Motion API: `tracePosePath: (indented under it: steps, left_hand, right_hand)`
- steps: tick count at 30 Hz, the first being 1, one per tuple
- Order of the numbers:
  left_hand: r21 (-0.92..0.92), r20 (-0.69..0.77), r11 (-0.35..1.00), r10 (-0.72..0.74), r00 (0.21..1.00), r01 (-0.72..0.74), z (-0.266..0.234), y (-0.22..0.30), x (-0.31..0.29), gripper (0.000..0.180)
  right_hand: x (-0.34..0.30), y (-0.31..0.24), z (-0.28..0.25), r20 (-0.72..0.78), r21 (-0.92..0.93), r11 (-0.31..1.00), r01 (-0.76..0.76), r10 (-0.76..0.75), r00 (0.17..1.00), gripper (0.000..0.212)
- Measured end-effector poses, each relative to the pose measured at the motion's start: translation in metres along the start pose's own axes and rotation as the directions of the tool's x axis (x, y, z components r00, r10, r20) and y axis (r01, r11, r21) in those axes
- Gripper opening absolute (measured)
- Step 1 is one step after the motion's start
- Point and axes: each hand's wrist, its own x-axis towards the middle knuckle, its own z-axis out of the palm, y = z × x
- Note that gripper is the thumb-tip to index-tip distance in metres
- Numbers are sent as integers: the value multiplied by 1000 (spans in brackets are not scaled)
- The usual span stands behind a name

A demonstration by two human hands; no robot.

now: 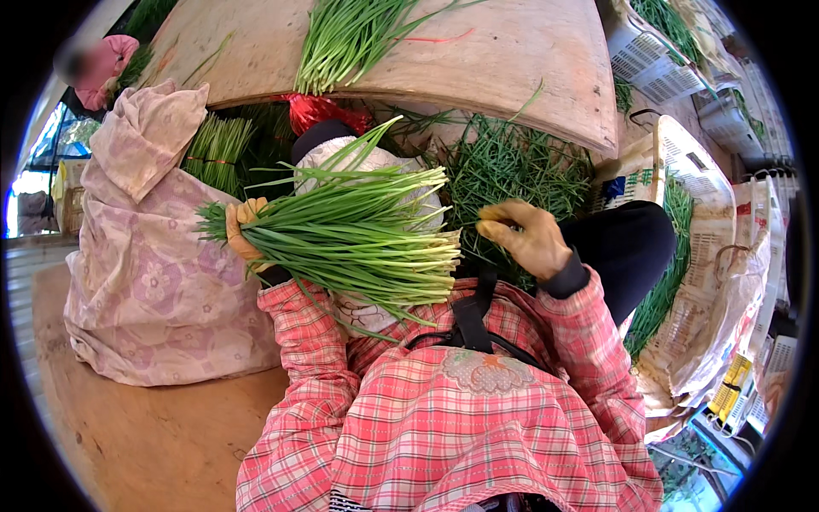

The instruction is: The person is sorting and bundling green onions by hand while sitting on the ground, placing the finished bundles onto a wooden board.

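Note:
My left hand (pixel 244 229), in a tan finger covering, is closed round the leafy end of a large bunch of garlic chives (pixel 367 226). The bunch lies sideways over my lap, its pale cut stem ends fanned out to the right. Just off those stem ends hovers my right hand (pixel 533 241), fingers bent, with a small gap between thumb and forefinger and nothing visible in them. Yellowish coverings show on its fingertips. Beneath and beyond it is a heap of loose green leaves (pixel 512 166).
Ahead stands a wooden board (pixel 512 64) carrying another chive bunch (pixel 345 43). Tied bunches (pixel 220 154) sit at the left beside a flowered cloth (pixel 171 282). White plastic crates (pixel 695 162) with greens line the right. A red bag (pixel 320 113) is under the board's edge.

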Motion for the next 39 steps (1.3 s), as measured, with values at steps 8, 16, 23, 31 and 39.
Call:
tracePosePath:
  steps: [8, 16, 23, 31, 39]
  left_hand:
    - [123, 59, 990, 55, 997, -62, 25, -2, 0, 40]
    - [135, 57, 991, 11, 998, -19, -5, 3, -7, 39]
    - [87, 183, 996, 15, 983, -31, 15, -6, 5, 40]
    - [120, 96, 991, 47, 994, -58, 27, -22, 1, 36]
    - [135, 188, 989, 33, 982, -59, 26, -14, 7, 38]
  right_hand:
    - [71, 15, 88, 103, 128, 990, -51, 38, 994, 38]
    - [20, 10, -16, -224, -318, 938, -137, 66, 972, 28]
    - [26, -46, 67, 171, -635, 551, 541, -583, 794, 17]
    - [-22, -20, 45, -64, -251, 917, 311, -336, 940, 19]
    - [-19, -30, 25, -56, 265, 935, -235, 258, 964, 20]
